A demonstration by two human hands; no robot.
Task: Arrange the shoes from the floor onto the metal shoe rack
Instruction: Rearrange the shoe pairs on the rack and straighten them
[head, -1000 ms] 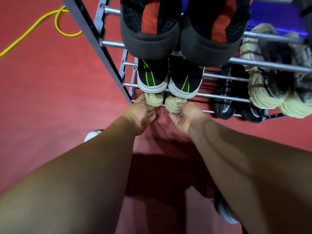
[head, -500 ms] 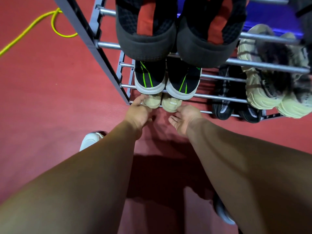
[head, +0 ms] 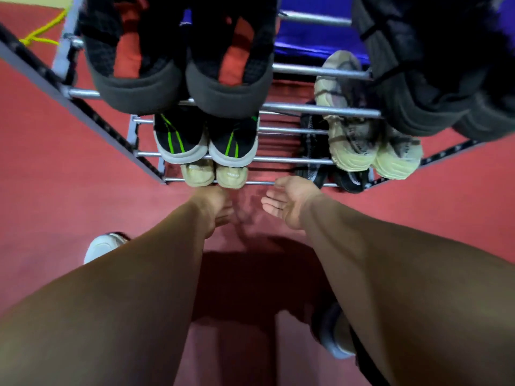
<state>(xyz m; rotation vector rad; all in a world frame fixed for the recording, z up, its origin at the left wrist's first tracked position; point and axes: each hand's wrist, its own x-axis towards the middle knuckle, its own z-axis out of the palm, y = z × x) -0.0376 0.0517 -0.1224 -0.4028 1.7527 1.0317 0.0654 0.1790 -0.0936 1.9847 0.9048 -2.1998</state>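
Left hand (head: 214, 207): fingers loosely curled, grasping nothing | Right hand (head: 285, 203): palm up, fingers relaxed, empty | Beige shoes (head: 231, 176): side by side just beyond the left fingers, on the lowest bars of the metal shoe rack (head: 306, 110), left of the right fingers | Red floor (head: 69, 204): beneath both hands

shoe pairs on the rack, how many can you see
6: black-red pair top left, dark pair top right, black-green pair middle left, cream pair middle right, tan pair bottom left, black-white pair bottom right. More may be hidden outside the frame.
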